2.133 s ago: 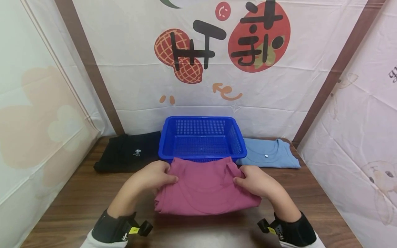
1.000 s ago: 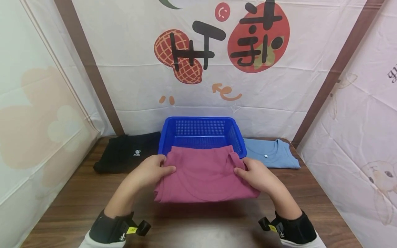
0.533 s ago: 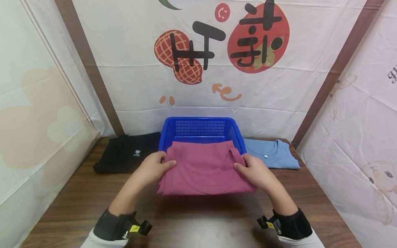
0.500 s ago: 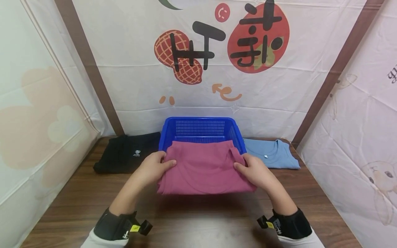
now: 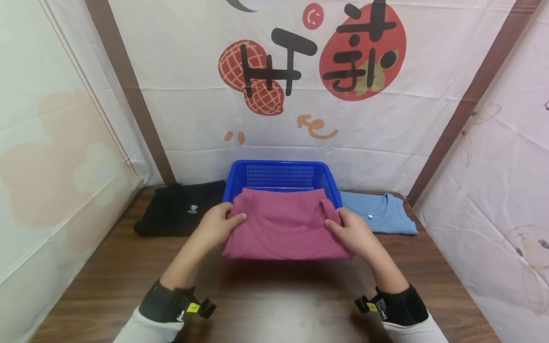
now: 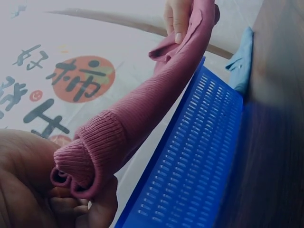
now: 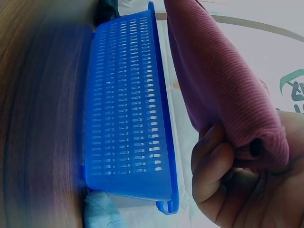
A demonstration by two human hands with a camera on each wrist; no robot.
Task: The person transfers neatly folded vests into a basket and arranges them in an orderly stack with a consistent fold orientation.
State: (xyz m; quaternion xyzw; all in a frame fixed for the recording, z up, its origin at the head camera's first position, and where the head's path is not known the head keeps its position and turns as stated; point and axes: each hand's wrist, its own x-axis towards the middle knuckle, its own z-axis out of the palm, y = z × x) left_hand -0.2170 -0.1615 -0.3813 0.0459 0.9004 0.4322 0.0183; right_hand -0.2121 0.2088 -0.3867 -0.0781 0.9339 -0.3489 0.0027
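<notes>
A folded pink shirt (image 5: 285, 226) with a round neckline hangs level between my two hands. My left hand (image 5: 219, 224) pinches its left side, thumb on top and fingers curled beneath. On the opposite side my right hand (image 5: 353, 231) grips it the same way. Behind and partly under the shirt stands a blue plastic basket (image 5: 279, 164), its front part hidden in the head view. Both wrist views show the shirt held above the level of the rim of the basket (image 6: 185, 156), apart from its perforated wall.
A folded black shirt (image 5: 180, 209) with a small white print lies left of the basket. To its right lies a folded light blue shirt (image 5: 377, 212). All rest on a dark wooden table (image 5: 274, 305), with a printed white curtain (image 5: 188, 119) behind.
Both hands have carried the pink shirt forward and up toward the basket, covering more of its interior. The basket and the other two shirts stay in place.
</notes>
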